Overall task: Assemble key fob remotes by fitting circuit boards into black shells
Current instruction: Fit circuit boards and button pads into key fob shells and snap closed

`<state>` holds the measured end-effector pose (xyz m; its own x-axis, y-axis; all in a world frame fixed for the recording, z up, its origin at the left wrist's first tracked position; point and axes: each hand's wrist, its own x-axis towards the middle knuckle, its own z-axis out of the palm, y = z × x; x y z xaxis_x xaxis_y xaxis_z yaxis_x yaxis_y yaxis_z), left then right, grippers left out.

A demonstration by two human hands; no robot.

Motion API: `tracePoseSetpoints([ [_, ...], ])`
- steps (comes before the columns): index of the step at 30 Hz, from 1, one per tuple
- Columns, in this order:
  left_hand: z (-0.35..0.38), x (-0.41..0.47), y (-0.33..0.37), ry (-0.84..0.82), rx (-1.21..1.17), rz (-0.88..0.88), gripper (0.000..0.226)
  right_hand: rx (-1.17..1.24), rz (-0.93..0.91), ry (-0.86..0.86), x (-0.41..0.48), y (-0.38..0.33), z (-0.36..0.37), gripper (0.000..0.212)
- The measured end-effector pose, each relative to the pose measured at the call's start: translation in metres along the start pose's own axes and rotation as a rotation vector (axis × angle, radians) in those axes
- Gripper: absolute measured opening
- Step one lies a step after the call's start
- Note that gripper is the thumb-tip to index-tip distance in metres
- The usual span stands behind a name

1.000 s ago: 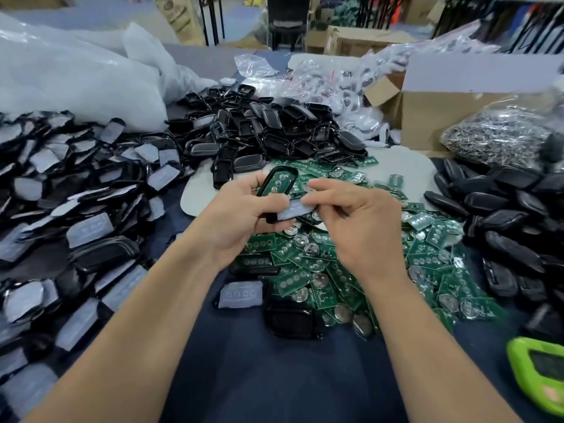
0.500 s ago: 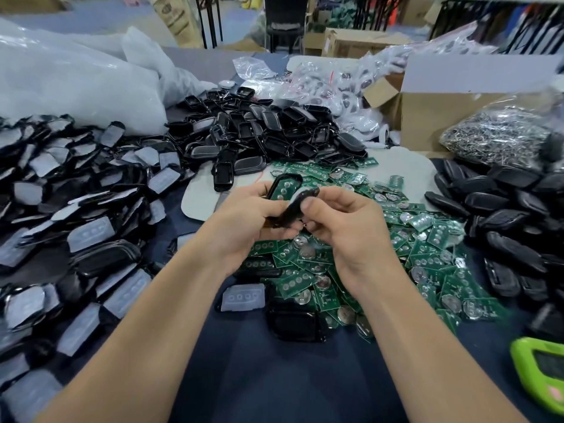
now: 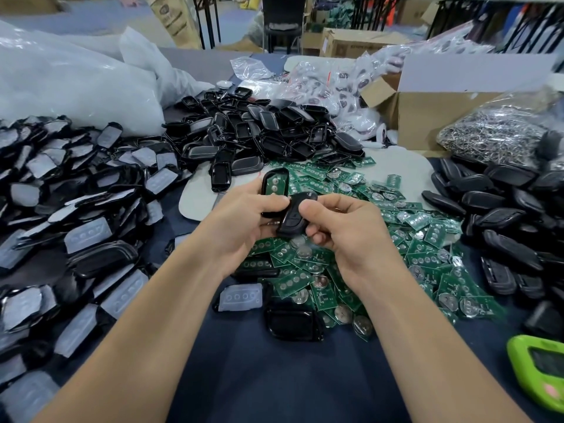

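hands together on two fob halves
padded shells (image 3: 76, 209) heap at left; the left hand (image 3: 244, 222) grips a shell (image 3: 265, 186) holding a green board (image 3: 276, 184), the right hand (image 3: 348, 233) pinches a black cover (image 3: 296, 214) against it, above loose circuit boards (image 3: 412, 239); more black shells (image 3: 500, 209) crowd the tabletop (image 3: 274, 383) at right.

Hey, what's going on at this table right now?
A person is assembling key fobs. The left hand holds a black shell with a green circuit board seated in it. The right hand grips a second shell half right beside it; the two are not yet joined. Loose circuit boards and piles of shells cover the table.
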<state>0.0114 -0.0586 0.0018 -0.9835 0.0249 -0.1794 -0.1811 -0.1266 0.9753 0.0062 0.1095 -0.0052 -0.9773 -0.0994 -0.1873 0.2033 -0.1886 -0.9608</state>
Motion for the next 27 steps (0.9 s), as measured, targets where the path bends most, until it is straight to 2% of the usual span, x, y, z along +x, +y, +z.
tracePoseSetpoints([
  [3, 0.001, 0.0, -0.002, 0.0, 0.063, 0.035, 0.02, -0.111, -0.084, 0.063, -0.003, 0.0, 0.001, 0.014],
  [7, 0.001, 0.0, -0.002, 0.033, 0.128, 0.071, 0.02, -0.517, -0.327, 0.141, -0.007, 0.0, 0.003, 0.018],
  [10, 0.0, -0.001, 0.0, 0.028, 0.156, 0.116, 0.018, -0.494, -0.358, 0.116, -0.009, -0.001, 0.005, 0.024],
  [14, 0.001, -0.002, 0.002, 0.027, 0.145, 0.151, 0.016, -0.309, -0.271, 0.073, -0.009, -0.003, 0.005, 0.012],
  [19, 0.008, 0.0, -0.004, 0.268, 0.185, 0.179, 0.023, -0.577, -0.446, 0.345, -0.011, 0.003, 0.011, 0.016],
  [23, 0.013, -0.001, -0.005, 0.364, 0.164, 0.205, 0.025, -0.718, -0.474, 0.268, -0.016, 0.008, 0.021, 0.016],
  [27, 0.018, -0.005, -0.002, 0.299, 0.111, 0.191, 0.026, -0.694, -0.426, 0.247, -0.016, 0.01, 0.024, 0.02],
])
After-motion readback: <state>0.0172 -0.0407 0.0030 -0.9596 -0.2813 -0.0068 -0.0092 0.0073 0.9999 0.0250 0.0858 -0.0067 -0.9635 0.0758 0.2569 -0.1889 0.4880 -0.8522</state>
